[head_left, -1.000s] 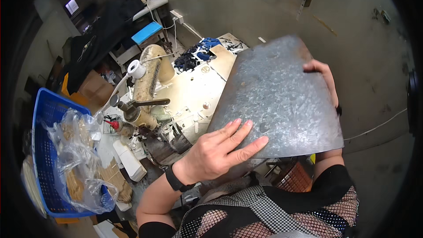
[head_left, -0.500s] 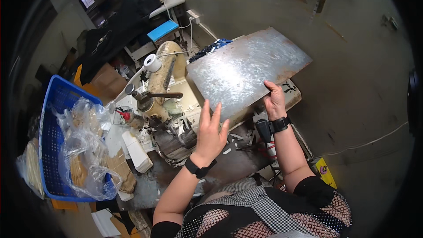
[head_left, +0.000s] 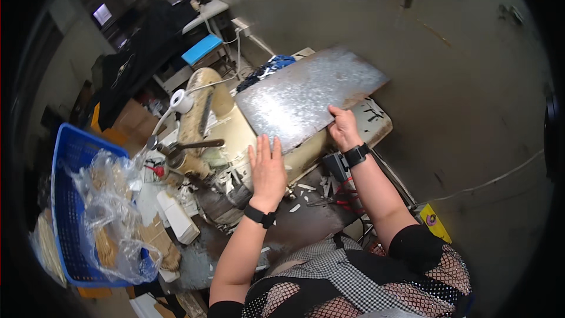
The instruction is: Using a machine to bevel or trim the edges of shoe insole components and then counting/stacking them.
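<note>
A thin, scuffed metal sheet (head_left: 306, 94) lies slanted over the beige body of a worn bench machine (head_left: 203, 103). My right hand (head_left: 344, 128) grips its near edge, thumb on top and fingers underneath, mostly hidden. At the sheet's near left corner is my left hand (head_left: 269, 171), its fingers stretched out and nearly together; the fingertips reach the corner, though whether they press on it I cannot tell. Both wrists carry black bands. A metal lever (head_left: 200, 144) sticks out from the machine's front, left of my left hand.
A blue plastic basket (head_left: 62, 200) with bagged tan pieces stands at left. A white box-like block (head_left: 178, 218) and a red-tipped bottle (head_left: 162, 172) sit beside the machine. White scraps litter the dark bench (head_left: 306, 224). Red-handled scissors (head_left: 347, 199) lie below my right wrist. Dark blue cords (head_left: 265, 70) lie behind.
The metal sheet has come down and nearer to the machine, with my right hand still on its edge. My left hand's spread fingers have drawn together at the corner. The whole view has shifted.
</note>
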